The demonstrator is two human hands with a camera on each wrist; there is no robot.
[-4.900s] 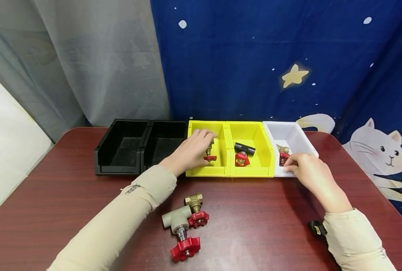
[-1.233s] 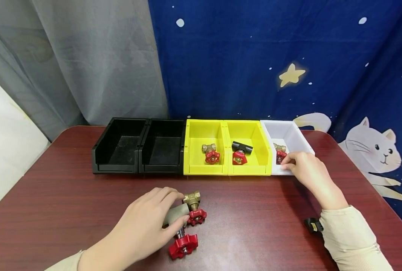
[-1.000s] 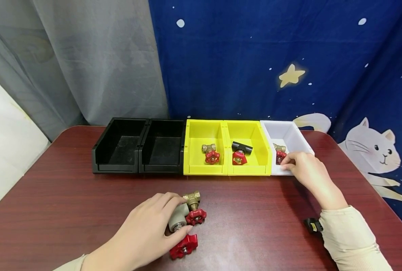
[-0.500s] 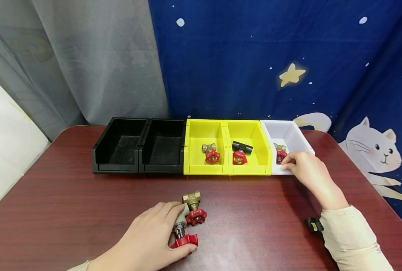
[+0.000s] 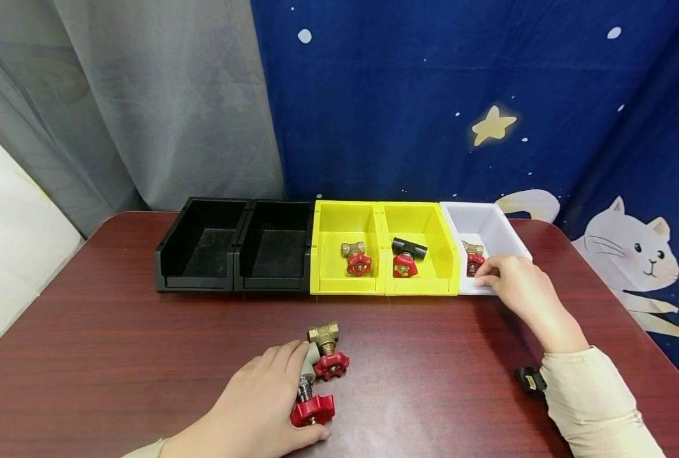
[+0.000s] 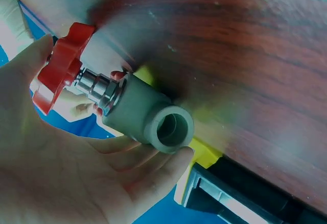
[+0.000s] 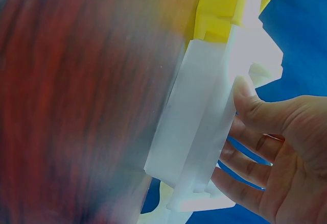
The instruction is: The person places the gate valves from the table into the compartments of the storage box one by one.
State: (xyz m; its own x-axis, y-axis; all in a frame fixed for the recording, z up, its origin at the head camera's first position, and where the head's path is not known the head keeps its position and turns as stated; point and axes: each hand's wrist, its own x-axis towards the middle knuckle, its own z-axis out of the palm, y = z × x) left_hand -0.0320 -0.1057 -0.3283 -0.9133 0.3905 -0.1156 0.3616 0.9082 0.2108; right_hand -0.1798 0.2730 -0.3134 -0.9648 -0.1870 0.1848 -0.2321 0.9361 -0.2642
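My left hand holds a grey plastic stop valve with a red handwheel on the table. In the left wrist view, the thumb lies on the handwheel and the fingers run along the grey body. A brass valve with a red handwheel lies right beside it. My right hand grips the front of the white bin, thumb at the rim. In that bin sits another brass valve with a red handwheel, partly hidden by the fingers.
Two yellow bins stand left of the white one: one holds a brass valve, the other a black tee valve. Two black bins end the row. A small black device sits at the right cuff. Curtains hang behind.
My left hand has left the brass valve in the yellow bin and come back to the grey valve. Its thumb has slid down to the handwheel. The right hand stays at the white bin.
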